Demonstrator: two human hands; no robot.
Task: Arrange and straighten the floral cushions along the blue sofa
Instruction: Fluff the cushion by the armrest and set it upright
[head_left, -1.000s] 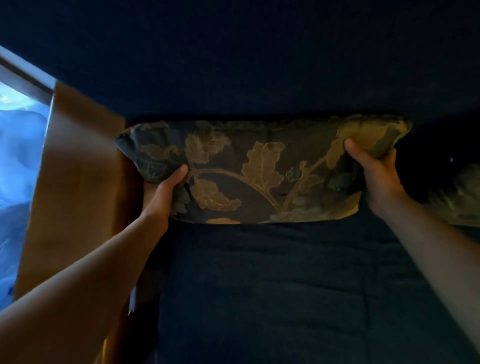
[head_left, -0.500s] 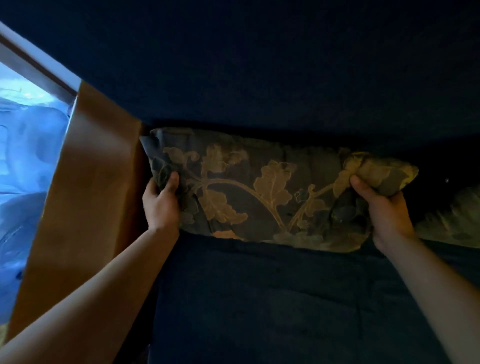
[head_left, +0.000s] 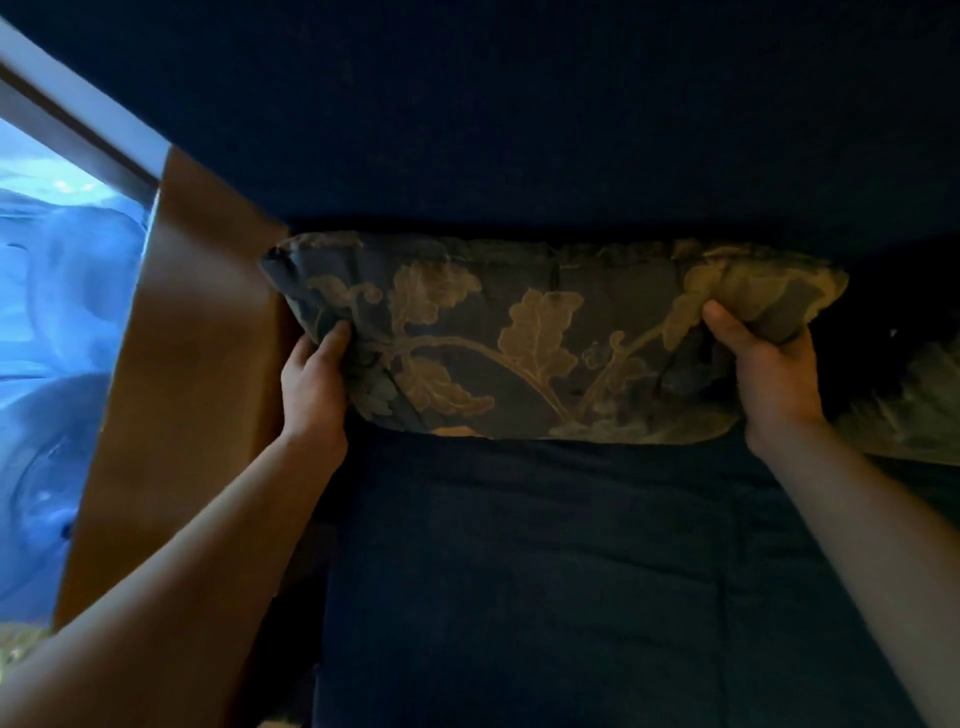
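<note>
A dark floral cushion (head_left: 540, 338) with gold leaf patterns stands along the back of the blue sofa (head_left: 519, 571), against the dark backrest. My left hand (head_left: 314, 384) grips its left end, thumb on the front. My right hand (head_left: 763, 374) grips its right end, thumb pressed into the upper corner. A second floral cushion (head_left: 914, 410) shows partly at the far right, beside the first.
A brown wooden armrest panel (head_left: 182, 389) borders the sofa on the left, touching the cushion's left end. Beyond it is a bright blue area (head_left: 57, 338) under a pale frame. The scene is dim.
The cushion was tilted with its right end lower half a second ago; now it lies level against the backrest. Both hands kept their hold on its ends.
</note>
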